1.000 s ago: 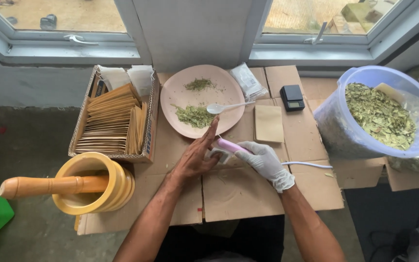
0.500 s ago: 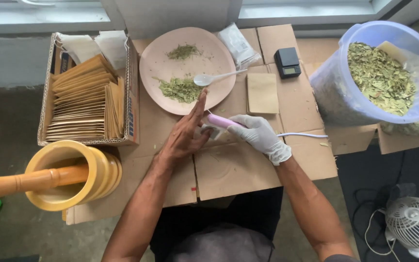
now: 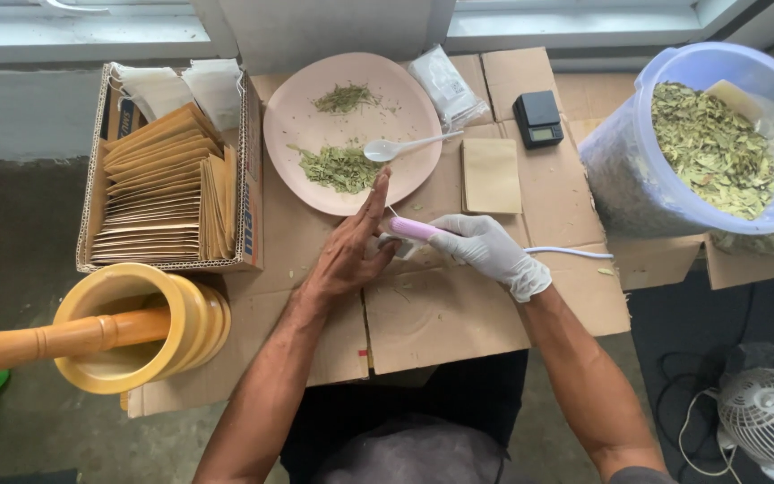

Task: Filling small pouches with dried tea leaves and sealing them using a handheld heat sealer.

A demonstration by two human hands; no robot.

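Note:
My bare left hand [image 3: 351, 246] lies flat on the cardboard-covered table [image 3: 432, 314], fingers straight and together, pressing down something small that it hides. My right hand [image 3: 490, 246], in a white glove, grips a pink corded handheld tool [image 3: 414, 229] whose tip meets the left hand. Just beyond the fingertips is a pink plate [image 3: 302, 116] with two small heaps of dried green leaves [image 3: 340, 168] and a white spoon [image 3: 396, 146].
A cardboard box of brown paper packets [image 3: 159, 193] stands at the left, a yellow mortar with wooden pestle [image 3: 132, 327] near it. A flat brown packet [image 3: 489, 174], a black pocket scale [image 3: 538, 117], a plastic bag [image 3: 445, 85], a big tub of dried leaves [image 3: 718, 143] and a floor fan [image 3: 772, 417] are at the right.
The view has shifted slightly downward, so the table sits higher in frame. Both hands stay in the same place with the pink tool against the left hand.

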